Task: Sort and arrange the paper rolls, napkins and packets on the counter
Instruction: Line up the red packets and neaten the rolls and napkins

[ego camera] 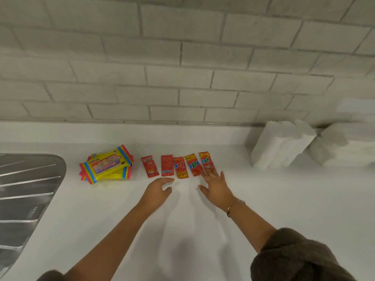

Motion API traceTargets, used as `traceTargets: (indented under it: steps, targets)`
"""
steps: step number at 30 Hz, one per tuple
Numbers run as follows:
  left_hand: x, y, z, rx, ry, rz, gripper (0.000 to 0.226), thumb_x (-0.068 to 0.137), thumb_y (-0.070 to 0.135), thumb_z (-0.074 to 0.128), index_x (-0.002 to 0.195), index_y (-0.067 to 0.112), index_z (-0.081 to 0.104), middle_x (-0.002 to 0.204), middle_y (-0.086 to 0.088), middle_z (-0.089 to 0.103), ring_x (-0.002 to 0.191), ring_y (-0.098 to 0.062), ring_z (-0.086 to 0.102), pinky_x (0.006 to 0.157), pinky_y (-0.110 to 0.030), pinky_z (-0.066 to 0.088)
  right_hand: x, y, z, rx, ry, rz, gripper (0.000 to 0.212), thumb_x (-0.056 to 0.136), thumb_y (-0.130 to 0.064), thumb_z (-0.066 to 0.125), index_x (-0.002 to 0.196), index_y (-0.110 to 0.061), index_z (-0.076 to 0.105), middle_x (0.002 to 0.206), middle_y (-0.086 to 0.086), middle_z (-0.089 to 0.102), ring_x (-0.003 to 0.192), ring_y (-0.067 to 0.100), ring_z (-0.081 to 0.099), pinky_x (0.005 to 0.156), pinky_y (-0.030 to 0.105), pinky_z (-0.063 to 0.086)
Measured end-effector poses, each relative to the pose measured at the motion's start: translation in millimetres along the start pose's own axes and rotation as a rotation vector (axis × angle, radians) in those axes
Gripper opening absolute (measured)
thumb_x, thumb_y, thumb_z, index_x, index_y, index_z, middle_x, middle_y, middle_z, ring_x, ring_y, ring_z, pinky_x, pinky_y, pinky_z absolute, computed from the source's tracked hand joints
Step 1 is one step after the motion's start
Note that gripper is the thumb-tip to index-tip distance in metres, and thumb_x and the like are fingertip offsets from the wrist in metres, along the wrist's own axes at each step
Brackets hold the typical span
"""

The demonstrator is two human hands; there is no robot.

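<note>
Several small red packets [180, 166] lie in a row on the white counter [284, 199]. To their left sits a stack of yellow packs with rainbow edges [106, 166]. A bundle of folded white napkins [281, 144] stands at the back right, with a second white stack of napkins [345, 147] beside it. My left hand [157, 190] hovers open just below the row, holding nothing. My right hand [215, 184] is open with spread fingers, its fingertips touching the lower end of the rightmost red packet [207, 161]. No paper rolls are clearly visible.
A steel sink drainboard [26, 195] is set into the counter at the left. A white brick wall [182, 67] backs the counter. White counter surface stretches in front of the row toward me.
</note>
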State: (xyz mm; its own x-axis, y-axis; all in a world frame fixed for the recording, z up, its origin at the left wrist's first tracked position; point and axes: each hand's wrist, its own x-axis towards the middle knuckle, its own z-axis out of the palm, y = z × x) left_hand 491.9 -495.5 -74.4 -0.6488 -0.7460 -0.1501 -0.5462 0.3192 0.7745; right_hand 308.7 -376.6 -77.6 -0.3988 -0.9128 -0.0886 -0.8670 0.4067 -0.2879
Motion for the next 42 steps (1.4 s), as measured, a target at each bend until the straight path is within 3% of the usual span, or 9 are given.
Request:
traceTargets:
  steps: [8, 12, 16, 21, 32, 34, 37, 40, 42]
  targets:
    - [25, 4, 12, 0.169, -0.004, 0.132, 0.04, 0.089, 0.012, 0.054, 0.129, 0.014, 0.054, 0.139, -0.006, 0.05, 0.13, -0.021, 0.042, 0.109, -0.027, 0.028, 32, -1, 14, -0.094, -0.084, -0.032, 0.062, 0.095, -0.052, 0.019, 0.147, -0.021, 0.005, 0.158, -0.001, 0.001, 0.144, 0.025, -0.012, 0.107, 0.052, -0.02]
    - [39, 5, 21, 0.333, -0.057, 0.205, 0.047, 0.092, 0.022, 0.052, 0.137, 0.016, 0.043, 0.148, -0.004, 0.038, 0.141, -0.022, 0.026, 0.117, -0.032, 0.013, 43, 1, 23, -0.083, -0.064, -0.067, 0.103, 0.064, -0.077, -0.018, 0.147, -0.021, 0.007, 0.158, -0.001, 0.006, 0.144, 0.022, -0.012, 0.104, 0.052, -0.022]
    - [50, 6, 33, 0.522, -0.136, 0.166, 0.052, 0.096, 0.032, 0.042, 0.145, 0.017, 0.03, 0.156, -0.004, 0.022, 0.146, -0.024, 0.008, 0.119, -0.039, 0.001, 49, 6, 27, -0.06, -0.063, -0.012, 0.122, 0.048, -0.076, -0.035, 0.147, -0.019, 0.007, 0.158, 0.0, 0.007, 0.145, 0.024, -0.008, 0.102, 0.051, -0.023]
    - [61, 12, 47, 0.604, -0.183, 0.137, 0.055, 0.098, 0.033, 0.034, 0.148, 0.015, 0.018, 0.158, -0.005, 0.012, 0.147, -0.024, 0.002, 0.118, -0.039, -0.003, 48, 11, 24, -0.026, -0.058, 0.044, 0.127, 0.044, -0.078, -0.037, 0.147, -0.019, 0.007, 0.157, 0.0, 0.008, 0.144, 0.027, -0.007, 0.102, 0.052, -0.022]
    - [83, 34, 72, 0.627, -0.209, 0.193, 0.057, 0.097, 0.028, 0.037, 0.148, 0.015, 0.016, 0.158, -0.004, 0.011, 0.147, -0.024, 0.002, 0.118, -0.039, -0.004, 41, 47, 13, -0.053, -0.042, 0.124, 0.127, 0.043, -0.077, -0.038, 0.147, -0.019, 0.006, 0.158, 0.0, 0.007, 0.145, 0.026, -0.006, 0.101, 0.053, -0.024]
    - [85, 40, 77, 0.636, -0.219, 0.2, 0.057, 0.097, 0.028, 0.036, 0.148, 0.015, 0.016, 0.158, -0.004, 0.01, 0.147, -0.024, 0.001, 0.118, -0.039, -0.005, 39, 54, 8, -0.051, -0.051, 0.143, 0.117, 0.053, -0.077, -0.031, 0.148, -0.019, 0.005, 0.158, 0.0, 0.005, 0.145, 0.026, -0.007, 0.103, 0.054, -0.023]
    - [88, 49, 86, 0.646, -0.231, 0.211, 0.056, 0.098, 0.029, 0.036, 0.149, 0.016, 0.015, 0.159, -0.003, 0.01, 0.147, -0.023, 0.0, 0.118, -0.039, -0.005, 37, 63, -1, -0.052, -0.073, 0.193, 0.083, 0.08, -0.067, -0.005, 0.148, -0.019, 0.004, 0.158, 0.0, 0.002, 0.144, 0.024, -0.009, 0.106, 0.054, -0.021]
    - [90, 57, 93, 0.643, -0.24, 0.224, 0.057, 0.098, 0.029, 0.036, 0.149, 0.015, 0.015, 0.159, -0.004, 0.009, 0.147, -0.023, 0.0, 0.118, -0.039, -0.005, 36, 70, -5, -0.055, -0.069, 0.206, 0.083, 0.08, -0.067, -0.004, 0.148, -0.019, 0.005, 0.158, 0.0, 0.003, 0.144, 0.023, -0.01, 0.106, 0.054, -0.021]
    - [91, 62, 97, 0.632, -0.247, 0.236, 0.057, 0.098, 0.029, 0.036, 0.149, 0.015, 0.014, 0.159, -0.005, 0.009, 0.147, -0.023, 0.0, 0.118, -0.038, -0.005, 35, 74, -5, -0.033, -0.05, 0.196, 0.104, 0.065, -0.076, -0.022, 0.148, -0.02, 0.006, 0.158, 0.0, 0.004, 0.144, 0.023, -0.009, 0.104, 0.053, -0.022]
